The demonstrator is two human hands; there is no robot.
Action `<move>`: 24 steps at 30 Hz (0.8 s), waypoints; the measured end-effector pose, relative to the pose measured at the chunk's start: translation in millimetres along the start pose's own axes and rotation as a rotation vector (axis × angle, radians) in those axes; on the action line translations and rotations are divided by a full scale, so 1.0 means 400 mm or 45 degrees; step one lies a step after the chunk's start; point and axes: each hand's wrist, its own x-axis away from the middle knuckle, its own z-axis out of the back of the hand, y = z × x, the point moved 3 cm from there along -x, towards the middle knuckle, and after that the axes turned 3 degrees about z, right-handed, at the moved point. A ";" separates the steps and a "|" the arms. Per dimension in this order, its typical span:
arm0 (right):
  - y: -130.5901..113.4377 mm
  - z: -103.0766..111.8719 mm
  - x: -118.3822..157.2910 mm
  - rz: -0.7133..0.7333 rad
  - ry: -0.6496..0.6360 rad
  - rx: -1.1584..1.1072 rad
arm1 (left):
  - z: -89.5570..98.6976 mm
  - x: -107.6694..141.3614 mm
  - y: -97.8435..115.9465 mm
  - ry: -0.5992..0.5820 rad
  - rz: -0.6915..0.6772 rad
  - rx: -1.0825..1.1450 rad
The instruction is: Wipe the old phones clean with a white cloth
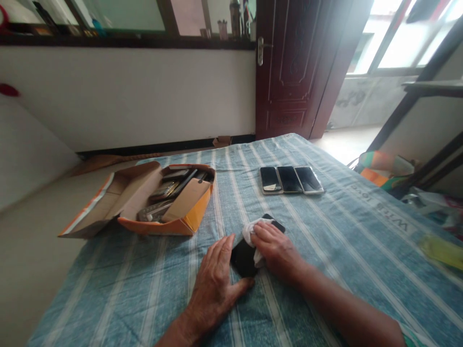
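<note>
A black smartphone lies face-on and slanted on the striped bedcover. My left hand grips its near end, with the thumb along the lower edge and the fingers at the left edge. Bunched under the fingers of my right hand is a white cloth, pressed onto the phone's surface. The far corner of the phone shows beyond the cloth; its middle is hidden by the hand and cloth.
An orange cardboard box with its lid folded open stands at left, filled with several phones. Three phones lie side by side farther back on the blue striped bedcover. A dark red door is behind the bed.
</note>
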 end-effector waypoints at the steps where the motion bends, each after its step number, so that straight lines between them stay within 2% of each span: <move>1: -0.015 -0.005 -0.015 0.044 -0.061 -0.043 | -0.001 0.000 -0.001 0.021 0.002 0.000; 6: -0.047 -0.029 -0.076 0.135 -0.300 -0.115 | -0.009 0.004 -0.010 0.046 0.002 -0.001; 9: -0.035 -0.031 -0.078 0.109 -0.312 -0.107 | -0.015 0.006 -0.019 0.005 0.029 0.003; 13: 0.022 -0.019 -0.058 -0.080 -0.265 -0.052 | -0.015 0.004 -0.020 -0.093 0.066 0.020; 18: 0.095 -0.006 -0.038 -0.390 -0.324 0.064 | -0.003 -0.007 -0.007 -0.156 0.077 0.050; 24: 0.071 0.000 -0.001 -0.437 -0.340 0.396 | 0.004 -0.013 0.004 -0.192 0.054 0.065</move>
